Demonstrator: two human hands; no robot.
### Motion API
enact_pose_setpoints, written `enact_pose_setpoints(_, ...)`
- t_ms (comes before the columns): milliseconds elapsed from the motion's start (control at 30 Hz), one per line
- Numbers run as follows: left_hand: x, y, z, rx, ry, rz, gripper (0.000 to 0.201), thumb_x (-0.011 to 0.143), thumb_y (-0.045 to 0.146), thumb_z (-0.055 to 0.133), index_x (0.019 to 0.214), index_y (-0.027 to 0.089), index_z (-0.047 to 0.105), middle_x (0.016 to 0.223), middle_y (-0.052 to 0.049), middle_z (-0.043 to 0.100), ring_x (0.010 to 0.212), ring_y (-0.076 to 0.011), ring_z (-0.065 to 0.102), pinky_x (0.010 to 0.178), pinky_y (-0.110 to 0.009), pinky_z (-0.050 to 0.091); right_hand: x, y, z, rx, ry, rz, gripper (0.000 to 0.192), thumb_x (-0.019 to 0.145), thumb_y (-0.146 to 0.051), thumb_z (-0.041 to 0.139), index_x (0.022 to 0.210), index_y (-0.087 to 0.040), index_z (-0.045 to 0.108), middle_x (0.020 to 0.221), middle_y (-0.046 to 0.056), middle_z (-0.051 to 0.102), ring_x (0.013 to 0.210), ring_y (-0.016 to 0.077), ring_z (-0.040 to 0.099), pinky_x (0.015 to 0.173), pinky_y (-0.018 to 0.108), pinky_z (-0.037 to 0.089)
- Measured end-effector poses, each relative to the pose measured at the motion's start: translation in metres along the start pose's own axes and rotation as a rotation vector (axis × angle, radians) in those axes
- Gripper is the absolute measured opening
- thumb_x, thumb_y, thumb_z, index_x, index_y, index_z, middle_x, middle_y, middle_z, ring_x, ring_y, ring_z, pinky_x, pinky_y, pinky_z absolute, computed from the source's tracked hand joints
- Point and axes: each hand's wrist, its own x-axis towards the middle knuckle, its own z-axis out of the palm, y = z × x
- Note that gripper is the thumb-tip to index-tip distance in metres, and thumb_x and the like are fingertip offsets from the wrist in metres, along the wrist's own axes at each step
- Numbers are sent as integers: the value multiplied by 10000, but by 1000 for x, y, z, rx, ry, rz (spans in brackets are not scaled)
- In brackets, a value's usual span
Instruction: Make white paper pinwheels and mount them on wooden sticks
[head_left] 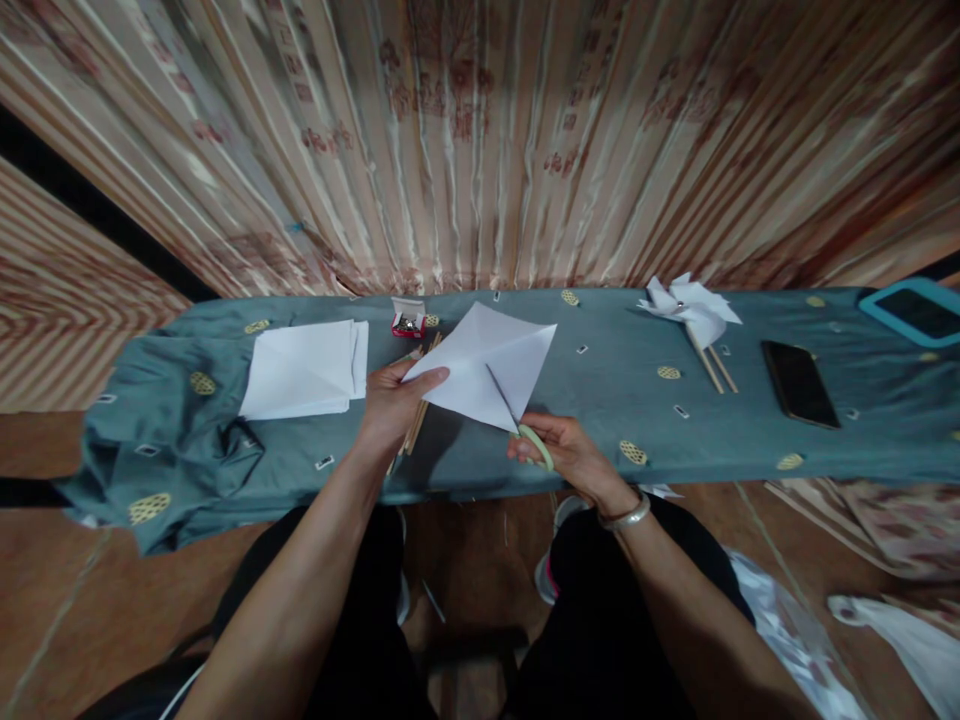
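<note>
My left hand [401, 398] pinches the left corner of a white paper square [469, 350], thumb on top, holding it above the cloth. In my right hand [559, 450] is a pair of scissors [535, 447] with light green handles. One dark blade lies over the paper, running from its near corner toward the middle; the other blade is hidden. Below the paper and my left hand, several thin wooden sticks [412, 430] lie on the cloth, partly covered. Just beyond my left hand stands a small open red box [408, 322] of shiny metal pieces.
A stack of white paper sheets [300, 370] rests on the left of the green patterned cloth [600, 400]. To the right are paper pinwheels [694, 305] on sticks, a dark phone [800, 383] and a blue-framed device [919, 310]. A pleated curtain [480, 150] hangs behind.
</note>
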Motion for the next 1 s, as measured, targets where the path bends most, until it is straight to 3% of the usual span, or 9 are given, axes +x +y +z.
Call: enact_pose_setpoints(1000, -1, -4, 3, -5, -15, -21, 357, 507, 309, 886, 818, 165, 787, 750, -33, 754, 618, -171, 666, 666, -312, 537, -2, -7, 2, 44, 15, 2, 433, 635, -539, 835, 737, -153, 669, 647, 2, 632, 559, 78, 515, 531, 244, 413)
